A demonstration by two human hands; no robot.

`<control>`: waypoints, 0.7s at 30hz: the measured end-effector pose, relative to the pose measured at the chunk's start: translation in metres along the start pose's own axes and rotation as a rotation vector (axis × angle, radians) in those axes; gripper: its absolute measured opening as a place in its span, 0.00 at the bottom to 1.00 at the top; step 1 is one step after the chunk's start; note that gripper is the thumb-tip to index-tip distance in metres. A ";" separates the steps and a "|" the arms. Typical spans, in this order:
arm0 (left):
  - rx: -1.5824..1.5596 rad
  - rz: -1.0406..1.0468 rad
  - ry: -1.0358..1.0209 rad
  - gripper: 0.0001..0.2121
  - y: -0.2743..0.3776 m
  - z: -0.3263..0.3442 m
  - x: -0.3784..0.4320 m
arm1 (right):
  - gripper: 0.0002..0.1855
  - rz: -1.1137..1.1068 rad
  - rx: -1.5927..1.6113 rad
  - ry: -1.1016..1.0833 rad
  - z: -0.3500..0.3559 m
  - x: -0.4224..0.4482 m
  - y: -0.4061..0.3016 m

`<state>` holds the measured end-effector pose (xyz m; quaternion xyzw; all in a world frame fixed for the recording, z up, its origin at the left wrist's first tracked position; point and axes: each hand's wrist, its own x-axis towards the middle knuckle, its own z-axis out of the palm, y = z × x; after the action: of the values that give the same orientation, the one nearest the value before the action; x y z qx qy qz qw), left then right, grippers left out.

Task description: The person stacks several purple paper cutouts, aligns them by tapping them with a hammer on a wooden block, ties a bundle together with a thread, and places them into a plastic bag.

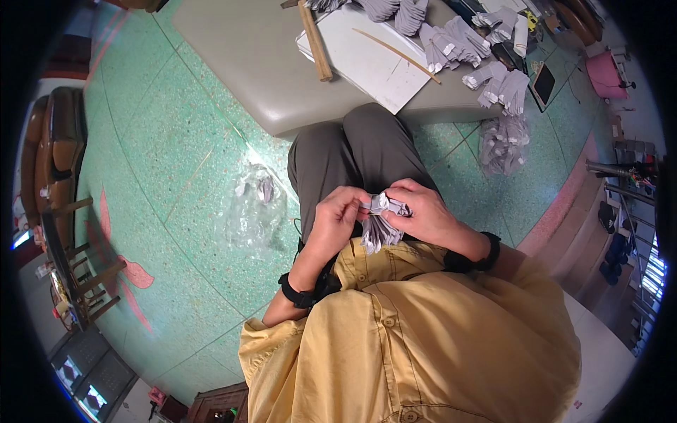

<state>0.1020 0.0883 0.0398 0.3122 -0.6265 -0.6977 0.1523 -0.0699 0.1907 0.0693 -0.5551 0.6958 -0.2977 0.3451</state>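
A bundle of thin grey-white strips (378,235) is held above my lap, its lower ends fanned out toward my yellow shirt. My left hand (337,214) pinches the left side of the bundle between thumb and fingers. On the other side, my right hand (423,212) grips the bundle's upper right part, thumb against the strips. A small white piece (379,201) shows on top, between my two thumbs. Whether a band goes around the bundle is too small to tell. Both hands rest close to my dark trousers (330,164).
A grey padded bench (238,58) stands before my knees. It bears a white board (365,58), a wooden bar (316,42), a thin stick (396,55) and several strip bundles (449,45). Clear plastic bags lie on the green floor, left (251,211) and right (505,145).
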 end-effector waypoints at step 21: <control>0.552 0.292 0.111 0.09 0.018 0.014 0.000 | 0.17 -0.028 -0.028 0.017 0.003 0.000 0.001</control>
<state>0.0904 0.0960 0.0576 0.2861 -0.8212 -0.4538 0.1945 -0.0681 0.1905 0.0664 -0.5669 0.6949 -0.2976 0.3273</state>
